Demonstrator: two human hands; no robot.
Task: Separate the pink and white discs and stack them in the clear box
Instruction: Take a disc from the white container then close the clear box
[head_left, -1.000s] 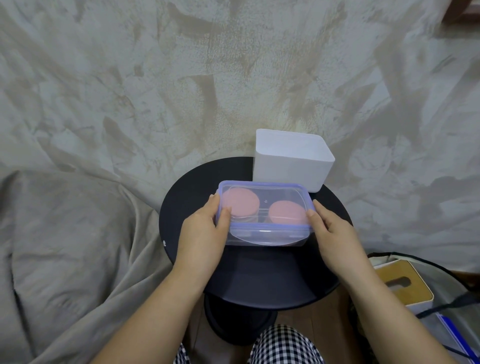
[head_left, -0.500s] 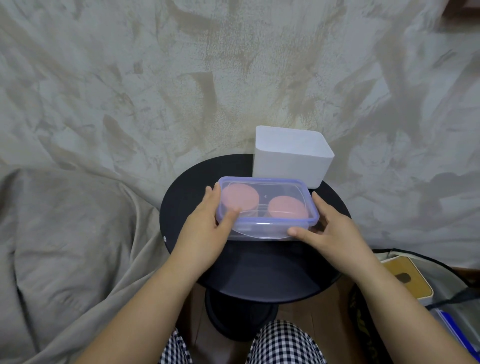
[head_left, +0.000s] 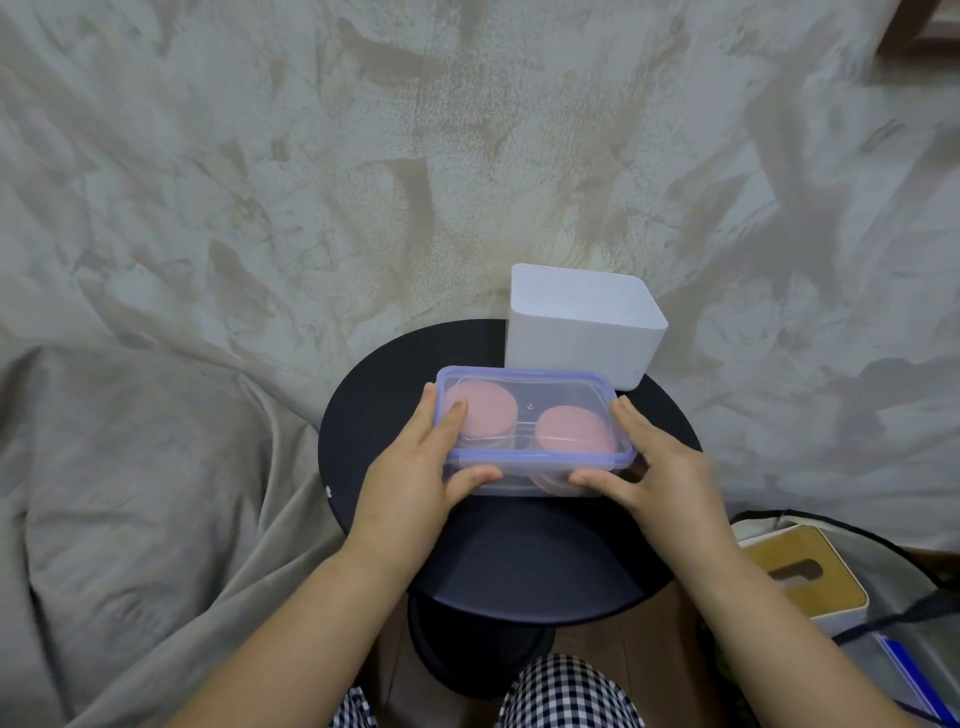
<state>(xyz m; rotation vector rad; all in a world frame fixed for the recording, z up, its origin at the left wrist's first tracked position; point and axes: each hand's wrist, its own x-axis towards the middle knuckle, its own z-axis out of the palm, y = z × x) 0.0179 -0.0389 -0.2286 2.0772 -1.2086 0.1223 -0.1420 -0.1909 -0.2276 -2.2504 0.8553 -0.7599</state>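
A grey cloth (head_left: 260, 218) is draping over everything behind and to the left of the round black table (head_left: 519, 551). On the table's far edge a white bin (head_left: 576, 338) is standing, just behind the clear box (head_left: 530, 431). The box is sitting at the table's middle with its blue-rimmed lid (head_left: 535, 457) on. The left hand (head_left: 415, 467) is gripping the box's left end, fingers over the lid, thumb on the near wall. The right hand (head_left: 660, 467) is gripping the right end, thumb pressing the near wall. Two pink discs (head_left: 480, 410) are lying side by side inside the box.
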